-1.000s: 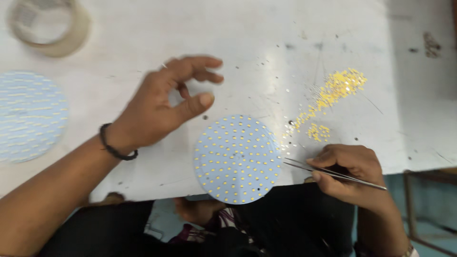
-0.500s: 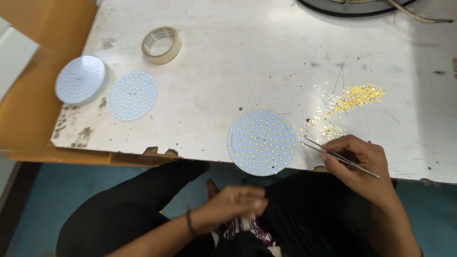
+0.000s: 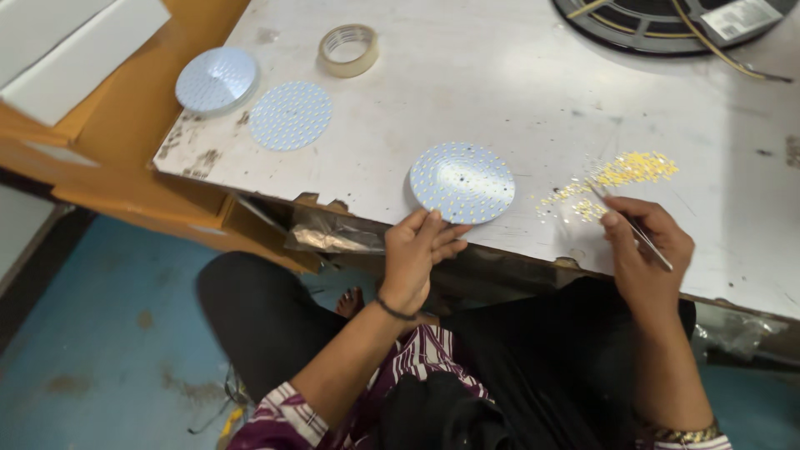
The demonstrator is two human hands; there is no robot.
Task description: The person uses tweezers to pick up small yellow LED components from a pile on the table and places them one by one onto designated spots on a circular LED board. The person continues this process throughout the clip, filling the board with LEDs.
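A round white disc studded with small yellow dots [image 3: 462, 182] lies at the near edge of the worn white table [image 3: 500, 92]. My left hand [image 3: 417, 250] rests its fingertips against the disc's near rim at the table edge. My right hand [image 3: 646, 246] grips thin metal tweezers [image 3: 633, 227], their tips pointing into a scatter of tiny yellow chips [image 3: 621, 173] to the right of the disc.
Two more round discs [image 3: 217, 79] [image 3: 290, 115] lie at the table's left end, with a roll of tape [image 3: 348, 48] behind them. A black reel with cables [image 3: 667, 25] sits at the back right. Brown cardboard [image 3: 108, 150] stands left of the table.
My left hand rose from my lap to the disc's near rim. The right hand with the tweezers moved toward the yellow chips. The camera view shifted, showing more of the floor and my lap.
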